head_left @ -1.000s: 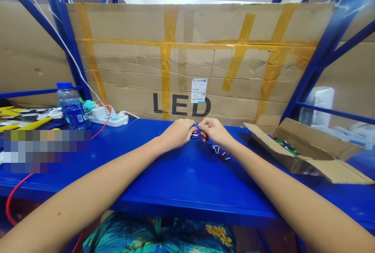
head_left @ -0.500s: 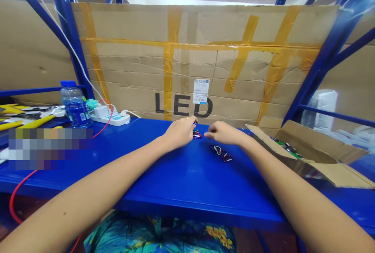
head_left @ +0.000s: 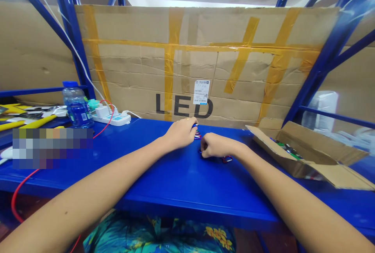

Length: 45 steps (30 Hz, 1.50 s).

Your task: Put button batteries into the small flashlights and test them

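Observation:
Several small coloured carabiners (head_left: 198, 136) lie close together on the blue table (head_left: 175, 182), right beside the fingertips of my left hand (head_left: 182, 132). That hand is closed round a small carabiner, of which a dark and silvery bit shows at the fingertips. My right hand (head_left: 213, 145) is lower and to the right, its fingers curled down at the table. A dark edge of a carabiner shows under those fingers. Partly covered by this hand, a red carabiner (head_left: 227, 159) lies on the table.
An open cardboard box (head_left: 310, 151) with small green and metallic items stands at the right. At the left are a blue-capped bottle (head_left: 76, 106), a white power strip (head_left: 115, 118), a red cable and yellow-handled items. A large cardboard panel marked LED (head_left: 131, 77) stands behind.
My right hand has moved down and slightly left, over the loose carabiners, and now hides most of them. My left hand has stayed nearly in place.

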{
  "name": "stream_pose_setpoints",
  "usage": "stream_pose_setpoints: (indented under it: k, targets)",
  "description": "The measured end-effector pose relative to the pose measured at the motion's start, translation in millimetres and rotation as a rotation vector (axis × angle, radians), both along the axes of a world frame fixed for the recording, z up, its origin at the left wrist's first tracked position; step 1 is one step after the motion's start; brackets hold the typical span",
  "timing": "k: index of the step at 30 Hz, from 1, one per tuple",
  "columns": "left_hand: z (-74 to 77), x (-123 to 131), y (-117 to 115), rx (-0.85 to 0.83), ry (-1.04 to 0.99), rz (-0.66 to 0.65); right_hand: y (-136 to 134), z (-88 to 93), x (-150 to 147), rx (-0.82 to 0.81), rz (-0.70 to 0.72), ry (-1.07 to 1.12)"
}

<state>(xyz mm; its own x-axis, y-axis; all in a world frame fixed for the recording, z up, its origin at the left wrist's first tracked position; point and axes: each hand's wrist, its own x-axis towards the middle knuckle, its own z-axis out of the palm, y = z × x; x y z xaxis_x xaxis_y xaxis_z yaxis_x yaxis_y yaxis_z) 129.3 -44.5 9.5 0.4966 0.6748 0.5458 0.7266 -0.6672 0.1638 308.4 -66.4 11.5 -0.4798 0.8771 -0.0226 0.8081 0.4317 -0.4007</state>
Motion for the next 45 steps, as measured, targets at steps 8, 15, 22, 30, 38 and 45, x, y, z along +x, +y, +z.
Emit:
stream_pose_setpoints:
  k: [8,15,22,30,38,45]
  targets:
    - [0.9,1,0,-0.152,-0.154,-0.154,16,5.6,15,-0.25,-0.029,0.546]
    - [0.0,0,4,-0.114,-0.18,-0.287,14,5.4,12,-0.506,0.001,0.965]
    - [-2.3,-2,11,-0.034,-0.2,-0.24,9,10.2,8,-0.498,0.099,0.915]
    - [-5.3,-3,14,0.0,-0.155,-0.217,12,3.6,1,-0.215,0.033,0.85]
    - [-9.1,-2,11,0.059,-0.067,-0.227,14,-2.9,-6,0.115,-0.045,0.642]
    - [-0.7,-6,10,0.137,-0.111,-0.293,11,-2.2,-12,-0.284,-0.08,1.087]
